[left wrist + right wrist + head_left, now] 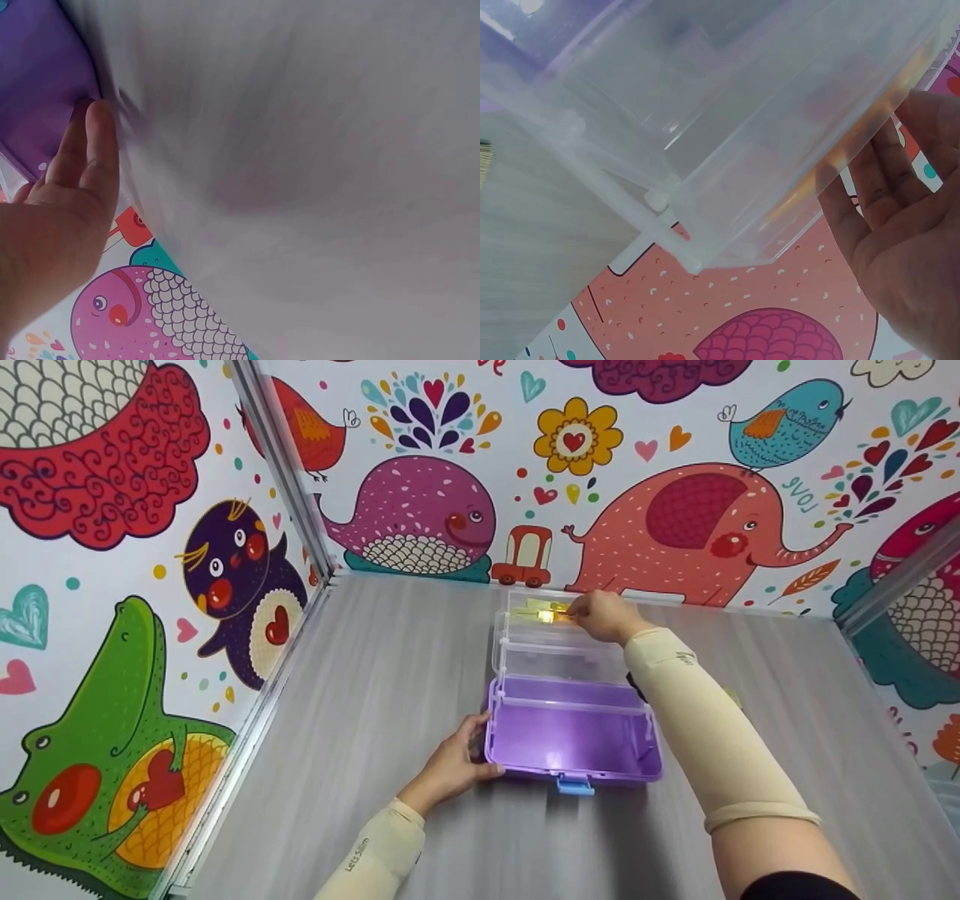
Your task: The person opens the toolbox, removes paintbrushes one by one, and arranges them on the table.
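Note:
A purple storage box (577,735) lies open on the table, its light blue latch (575,784) at the front. Clear trays (559,660) rise in tiers behind it. My left hand (452,763) rests at the box's front left corner, thumb by the front edge; its fairly straight fingers (101,142) touch the side wall. At the uppermost tray, my right hand (604,615) pinches a shiny yellow-orange piece (556,612), whose kind I cannot tell. In the right wrist view an orange strip (802,187) shows through the tray wall; the fingertips are partly hidden behind it.
Something small and yellowish (733,697) lies on the table (360,675), partly behind my right forearm. Walls (420,517) printed with cartoon animals close off the table's back and sides. The trays stand near the back wall.

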Motion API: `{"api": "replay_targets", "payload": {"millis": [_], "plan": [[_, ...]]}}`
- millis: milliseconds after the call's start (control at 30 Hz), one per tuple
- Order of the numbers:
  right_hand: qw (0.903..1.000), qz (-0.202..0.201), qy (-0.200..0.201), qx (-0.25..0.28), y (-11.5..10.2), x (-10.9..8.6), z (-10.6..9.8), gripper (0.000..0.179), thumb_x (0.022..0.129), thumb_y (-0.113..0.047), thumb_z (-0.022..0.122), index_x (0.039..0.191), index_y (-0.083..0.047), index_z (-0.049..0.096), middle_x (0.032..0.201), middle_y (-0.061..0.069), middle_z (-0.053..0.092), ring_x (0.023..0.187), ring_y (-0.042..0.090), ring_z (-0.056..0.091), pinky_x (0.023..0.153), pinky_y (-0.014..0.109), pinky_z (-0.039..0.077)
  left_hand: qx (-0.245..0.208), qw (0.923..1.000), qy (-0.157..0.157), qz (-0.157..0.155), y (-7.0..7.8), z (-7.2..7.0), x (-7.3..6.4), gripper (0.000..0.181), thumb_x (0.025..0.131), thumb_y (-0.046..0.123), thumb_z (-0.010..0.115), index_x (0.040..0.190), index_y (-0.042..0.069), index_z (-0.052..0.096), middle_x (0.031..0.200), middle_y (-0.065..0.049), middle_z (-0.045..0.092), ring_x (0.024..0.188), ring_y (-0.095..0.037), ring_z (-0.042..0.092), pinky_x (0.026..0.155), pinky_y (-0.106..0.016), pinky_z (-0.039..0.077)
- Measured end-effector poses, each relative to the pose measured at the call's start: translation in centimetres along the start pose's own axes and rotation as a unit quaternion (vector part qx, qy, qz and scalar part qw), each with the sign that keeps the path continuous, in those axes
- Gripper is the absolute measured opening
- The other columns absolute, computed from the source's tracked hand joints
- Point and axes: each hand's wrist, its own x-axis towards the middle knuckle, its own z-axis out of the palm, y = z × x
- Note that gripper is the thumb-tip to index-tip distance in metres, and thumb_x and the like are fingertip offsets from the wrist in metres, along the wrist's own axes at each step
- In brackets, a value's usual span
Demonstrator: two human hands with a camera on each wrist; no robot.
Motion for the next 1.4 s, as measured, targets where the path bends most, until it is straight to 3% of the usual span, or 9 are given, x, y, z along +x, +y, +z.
{"api": "replay_targets", "payload": {"millis": [567, 1067, 1400], "plan": [[0.9998, -0.011, -0.001, -0.015, 0.4, -0.9, -0.4, 0.03, 0.094, -0.002, 0.058, 0.12, -0.003, 0.072, 0.119, 0.016, 0.069, 0.111, 0.033, 0.062, 0.099, 0.051, 0.048, 0.003, 0.9998, -0.004, 0.017, 0.1, 0.4, 0.2, 0.084, 0.078, 0.006, 0.083, 0.148, 0.003, 0.038, 0.151, -0.026, 0.04, 0.127, -0.04, 0.052, 0.108, -0.046, 0.04], [0.9953, -0.035, 0.087, -0.024, 1.3, -2.3, -2.3, 0.027, 0.093, -0.002, 0.064, 0.117, -0.007, 0.075, 0.113, 0.012, 0.07, 0.1, 0.031, 0.064, 0.094, 0.05, 0.052, 0.005, 0.9998, -0.007, 0.016, 0.1, 0.5, 0.2, 0.086, 0.079, 0.006, 0.083, 0.151, 0.005, 0.036, 0.149, -0.027, 0.041, 0.127, -0.042, 0.052, 0.107, -0.048, 0.042], [0.9944, -0.053, 0.091, 0.005, 2.6, -4.3, -3.3, 0.026, 0.089, 0.003, 0.064, 0.112, -0.005, 0.076, 0.104, 0.011, 0.071, 0.096, 0.031, 0.065, 0.092, 0.05, 0.053, 0.007, 0.9999, -0.004, 0.012, -0.4, -0.1, 0.1, 0.085, 0.079, 0.007, 0.083, 0.149, 0.002, 0.036, 0.152, -0.028, 0.037, 0.132, -0.042, 0.045, 0.109, -0.048, 0.039]]}}
